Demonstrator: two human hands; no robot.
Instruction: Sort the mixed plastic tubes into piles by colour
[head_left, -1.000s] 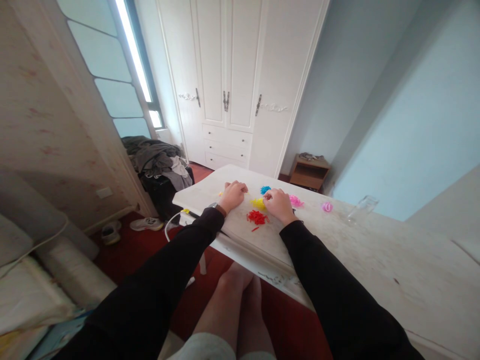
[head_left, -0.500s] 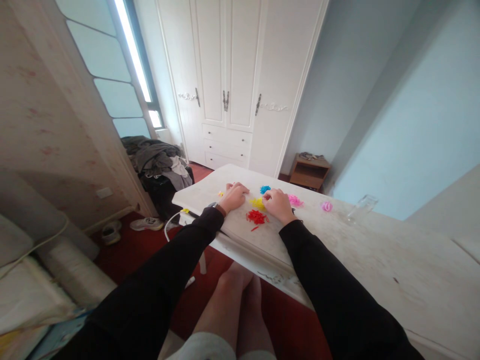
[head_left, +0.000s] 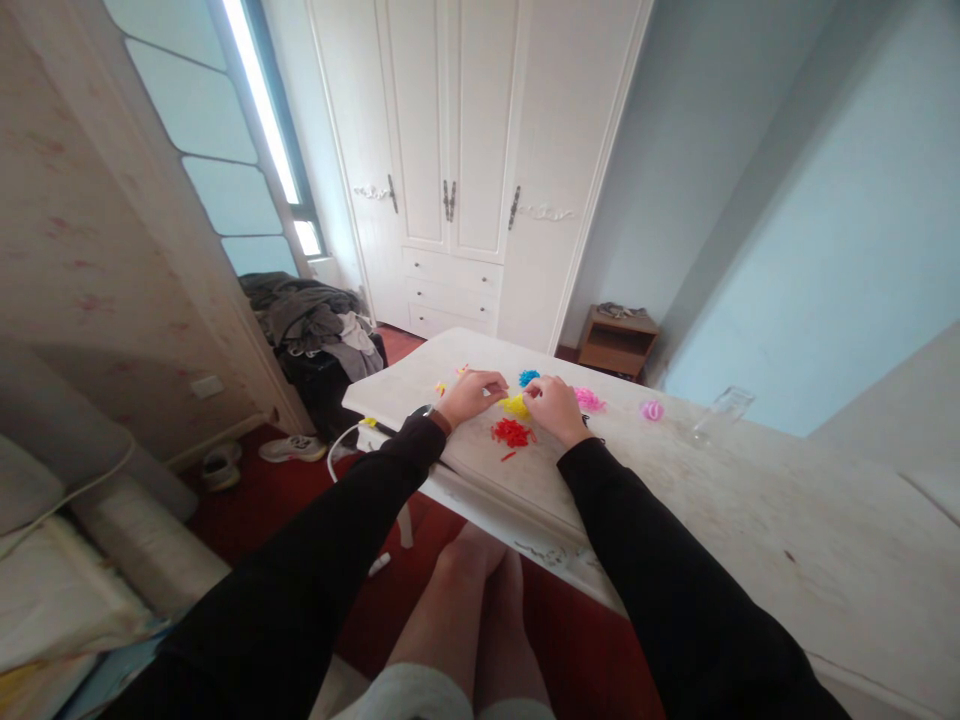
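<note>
Over the white table my left hand (head_left: 471, 396) reaches in from the left, thumb and fingertips drawn together in a pinch. Facing it, my right hand (head_left: 555, 408) is pinched too, close to the yellow pile (head_left: 516, 405). Whatever either hand holds is too small to make out. A red pile of small thin pieces (head_left: 512, 433) lies nearer me, between the wrists. Beyond the fingers sits a blue pile (head_left: 529, 378). A pink pile (head_left: 589, 400) lies right of my right hand, which partly hides some black pieces (head_left: 586, 420). Small yellow-and-red bits (head_left: 441, 389) lie beside my left hand.
The white table (head_left: 750, 520) stretches to the right. On it are a pink ring-like bundle (head_left: 652, 411) and a clear glass (head_left: 724, 412) lying on its side. A white cable (head_left: 334, 455) hangs at the left edge. A wardrobe (head_left: 480, 130) stands behind.
My left hand has lifted and moved right, its fingers now pinched near the right hand's fingertips. Another small bit shows on the table behind it. The right hand stays nearly in place.
</note>
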